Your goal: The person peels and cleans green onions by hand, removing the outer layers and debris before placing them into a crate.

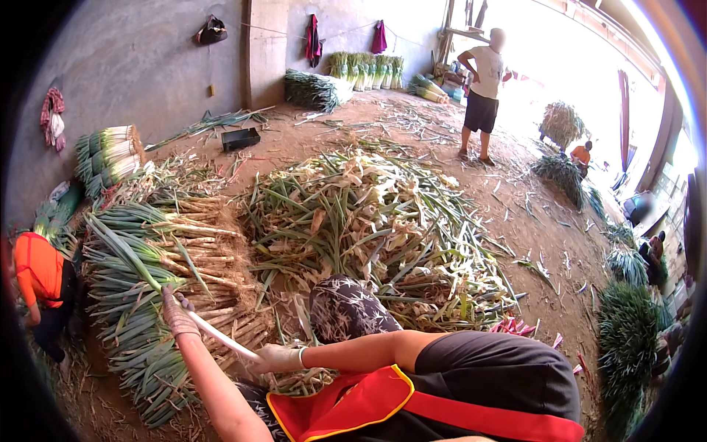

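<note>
The left hand [177, 315], gloved, is wrapped around a leek [222, 339] at the junction of leaf and shaft. The right hand [278, 359], also gloved, grips the lower end of the shaft with the fingers drawn in. The leek lies diagonally between both hands, in front of the torso: the shaft is smooth, white and slender; the green leaves extend past the left hand toward the upper left, over a pile of leeks [140, 287]. In this pile, leaves point left and brown, fibrous roots point right. Adjacent to its right is a broad heap of loose leaves [361, 228], green, yellowish and pale. Both rest on a brown earthen-looking floor [534, 228] strewn with scraps. Farther out are a black crate [241, 139], tied leek bundles [110, 160] near a grey wall [147, 74], and a standing person [484, 81] near the bright opening.
</note>
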Available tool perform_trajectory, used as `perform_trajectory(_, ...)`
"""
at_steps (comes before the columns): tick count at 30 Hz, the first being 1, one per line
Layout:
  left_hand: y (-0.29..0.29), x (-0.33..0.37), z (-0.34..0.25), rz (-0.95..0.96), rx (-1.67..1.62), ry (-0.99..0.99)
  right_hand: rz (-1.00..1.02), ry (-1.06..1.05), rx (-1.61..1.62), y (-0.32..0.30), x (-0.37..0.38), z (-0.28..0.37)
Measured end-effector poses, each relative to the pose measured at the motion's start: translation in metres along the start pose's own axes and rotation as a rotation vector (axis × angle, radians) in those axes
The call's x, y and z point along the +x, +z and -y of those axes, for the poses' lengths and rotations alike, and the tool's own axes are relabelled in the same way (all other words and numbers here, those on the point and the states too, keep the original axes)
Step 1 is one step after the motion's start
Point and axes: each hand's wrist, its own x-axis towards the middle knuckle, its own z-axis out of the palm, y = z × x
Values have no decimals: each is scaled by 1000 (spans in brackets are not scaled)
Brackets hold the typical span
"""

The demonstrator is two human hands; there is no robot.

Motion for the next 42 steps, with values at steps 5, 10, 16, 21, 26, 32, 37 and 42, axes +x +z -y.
perform_trajectory(5, -9, 5, -3, -2, 0, -19, 44, 32, 14, -1, -1, 8)
perform_trajectory(10, -4, 4, 1, 16, -7, -25, 39, 13, -33, -2, 2, 0)
perform_trajectory(16, -6, 3, 0, -10, -2, -32, 45, 0, -40, 3, 4, -5)
perform_trajectory(21, -7, 1, 2, 15, -5, -29, 46, -5, -28, 13, 17, -22)
perform_trajectory(26, -16, 10, 2, 8, -1, -34, 68, 13, 19, 19, 21, -26)
perform_trajectory(32, -45, 38, 3, 20, -29, -63, 148, 57, 116, 13, -9, -1)
perform_trajectory(37, -28, 33, 15, 9, -3, -56, 257, 209, 393, 6, -33, -9)
perform_trajectory(42, -37, 38, 10, -25, 31, -116, 267, 177, 456, 3, -37, -5)
